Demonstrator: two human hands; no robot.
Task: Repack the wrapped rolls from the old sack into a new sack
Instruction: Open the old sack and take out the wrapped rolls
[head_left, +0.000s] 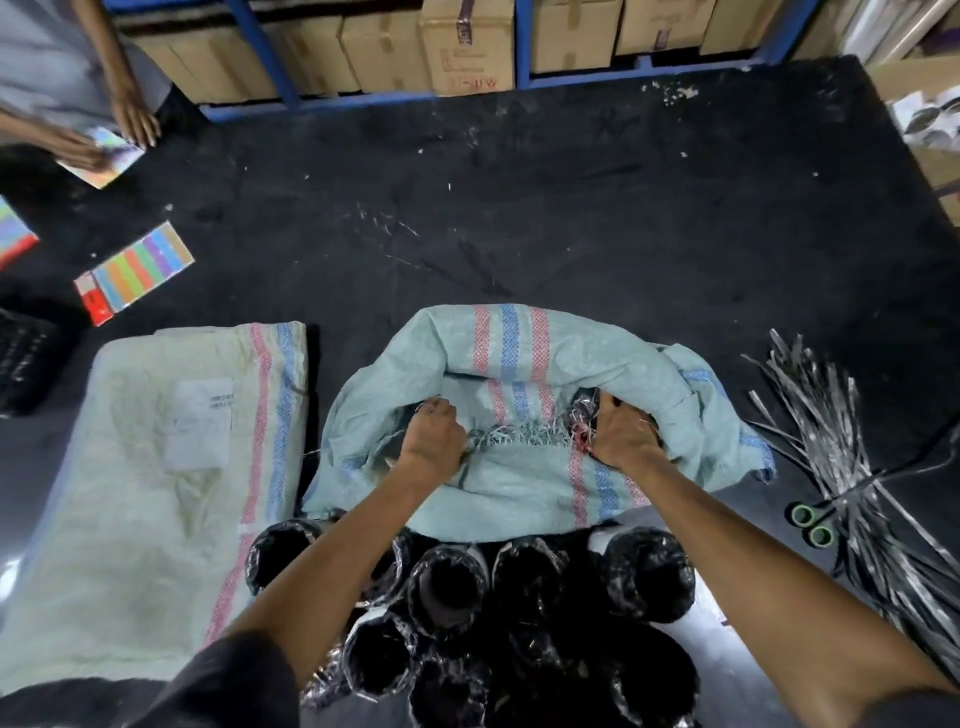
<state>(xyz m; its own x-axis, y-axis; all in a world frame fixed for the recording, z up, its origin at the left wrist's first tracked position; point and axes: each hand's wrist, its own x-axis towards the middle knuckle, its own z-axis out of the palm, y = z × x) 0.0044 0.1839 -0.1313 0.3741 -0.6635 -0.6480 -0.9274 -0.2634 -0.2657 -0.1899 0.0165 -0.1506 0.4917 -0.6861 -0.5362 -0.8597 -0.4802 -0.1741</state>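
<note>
Both hands clench the frayed mouth of the pale green sack (524, 358), which lies bunched on the dark floor (519, 208) at the middle of the view. The left hand (434, 439) has its fingers curled tight on the loose threads at the sack's 9 o'clock edge. The right hand (621, 434) grips the woven cloth at its 3 o'clock edge, fingertips tucked inside against shiny black wrapping. The wrapped rolls (447, 592) stand clustered at 6 o'clock, black ends up, between the 2 forearms and partly under the sack. A cream sack (140, 467) with a white label (200, 423) lies flat at 8 o'clock. At 4 o'clock lie a bundle of silver strips (831, 457) and green-handled scissors (812, 524). A striped colour card (135, 270) sits at 10 o'clock.
</note>
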